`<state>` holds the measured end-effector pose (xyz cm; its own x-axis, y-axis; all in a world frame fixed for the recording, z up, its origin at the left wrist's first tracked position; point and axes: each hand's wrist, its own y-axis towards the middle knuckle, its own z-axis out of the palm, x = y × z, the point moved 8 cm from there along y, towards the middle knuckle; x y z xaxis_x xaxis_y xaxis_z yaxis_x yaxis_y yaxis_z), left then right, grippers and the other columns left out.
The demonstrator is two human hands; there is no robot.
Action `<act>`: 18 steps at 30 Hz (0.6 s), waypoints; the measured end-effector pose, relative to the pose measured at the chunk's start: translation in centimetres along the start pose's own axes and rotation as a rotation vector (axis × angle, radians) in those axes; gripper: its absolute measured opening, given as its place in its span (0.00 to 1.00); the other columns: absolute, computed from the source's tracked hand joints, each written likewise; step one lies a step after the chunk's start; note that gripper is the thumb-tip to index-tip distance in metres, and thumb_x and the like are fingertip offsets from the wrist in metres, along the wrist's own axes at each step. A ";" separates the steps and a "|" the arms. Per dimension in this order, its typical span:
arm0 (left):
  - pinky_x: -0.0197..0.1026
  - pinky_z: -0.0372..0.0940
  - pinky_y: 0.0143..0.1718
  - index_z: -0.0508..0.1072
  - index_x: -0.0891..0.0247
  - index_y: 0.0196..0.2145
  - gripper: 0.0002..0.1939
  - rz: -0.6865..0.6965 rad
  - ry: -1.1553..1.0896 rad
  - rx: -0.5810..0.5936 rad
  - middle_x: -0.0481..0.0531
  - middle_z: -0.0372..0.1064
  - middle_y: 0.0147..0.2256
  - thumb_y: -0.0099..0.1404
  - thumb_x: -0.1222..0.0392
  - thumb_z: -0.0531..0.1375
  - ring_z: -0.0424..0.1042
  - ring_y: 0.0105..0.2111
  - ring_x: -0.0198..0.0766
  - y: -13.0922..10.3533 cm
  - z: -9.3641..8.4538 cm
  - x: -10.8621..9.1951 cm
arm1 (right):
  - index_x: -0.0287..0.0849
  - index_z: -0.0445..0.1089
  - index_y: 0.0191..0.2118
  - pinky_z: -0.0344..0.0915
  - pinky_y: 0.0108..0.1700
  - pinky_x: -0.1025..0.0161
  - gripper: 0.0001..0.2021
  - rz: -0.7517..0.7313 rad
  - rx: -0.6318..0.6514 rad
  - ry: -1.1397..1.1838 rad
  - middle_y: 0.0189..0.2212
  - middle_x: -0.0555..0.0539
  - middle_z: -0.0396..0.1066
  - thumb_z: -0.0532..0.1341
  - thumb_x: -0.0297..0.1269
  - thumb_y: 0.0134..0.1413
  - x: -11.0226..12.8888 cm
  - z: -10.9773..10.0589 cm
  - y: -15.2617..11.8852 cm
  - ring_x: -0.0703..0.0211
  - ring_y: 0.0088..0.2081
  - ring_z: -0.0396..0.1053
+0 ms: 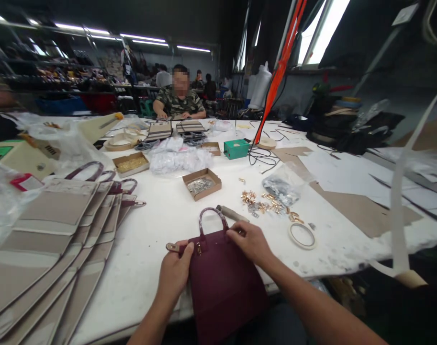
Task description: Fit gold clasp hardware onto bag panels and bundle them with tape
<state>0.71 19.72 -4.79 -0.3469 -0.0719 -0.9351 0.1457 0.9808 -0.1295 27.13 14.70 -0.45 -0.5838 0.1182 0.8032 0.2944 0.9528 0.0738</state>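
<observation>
A dark burgundy handbag panel with a looped handle lies over the near table edge. My left hand is closed on its upper left side, thumb on top, by a strap tab with a metal plate. A small gold clasp sits on the panel just right of that thumb. At the upper right corner, by the handle's base, my right hand pinches the panel's edge; its fingertips are partly hidden. Behind the panel lies a grey-handled tool.
Stacked beige panels with burgundy handles fill the left. Loose gold hardware, a tape roll and a bag of parts lie right. Cardboard boxes and a green box stand farther back. A person sits across the table.
</observation>
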 end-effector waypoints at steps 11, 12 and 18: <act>0.53 0.69 0.54 0.71 0.59 0.54 0.16 0.730 0.585 -0.140 0.58 0.73 0.50 0.69 0.57 0.59 0.72 0.50 0.50 -0.9 1.1 -10.5 | 0.47 0.81 0.44 0.62 0.39 0.58 0.14 0.211 -0.165 -0.452 0.39 0.43 0.79 0.61 0.46 0.59 -10.7 -9.2 6.3 0.47 0.41 0.74; 0.52 0.69 0.54 0.72 0.58 0.51 0.13 0.770 0.610 -0.059 0.57 0.73 0.49 0.70 0.59 0.59 0.72 0.51 0.49 -1.1 2.5 -11.2 | 0.46 0.81 0.43 0.62 0.40 0.58 0.14 0.200 -0.160 -0.442 0.39 0.43 0.79 0.62 0.45 0.58 -10.7 -9.1 6.4 0.47 0.41 0.74; 0.55 0.64 0.60 0.74 0.61 0.54 0.17 0.835 0.844 0.324 0.59 0.71 0.58 0.68 0.62 0.61 0.68 0.57 0.51 0.3 9.3 -11.8 | 0.45 0.77 0.38 0.65 0.37 0.61 0.13 0.095 -0.162 -0.258 0.30 0.49 0.76 0.64 0.48 0.55 -8.4 -9.2 4.0 0.55 0.33 0.72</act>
<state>13.47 19.22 3.11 -0.5097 0.8138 -0.2793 0.7917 0.5707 0.2178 40.17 14.94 -1.49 -0.7145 0.2916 0.6359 0.4617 0.8795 0.1154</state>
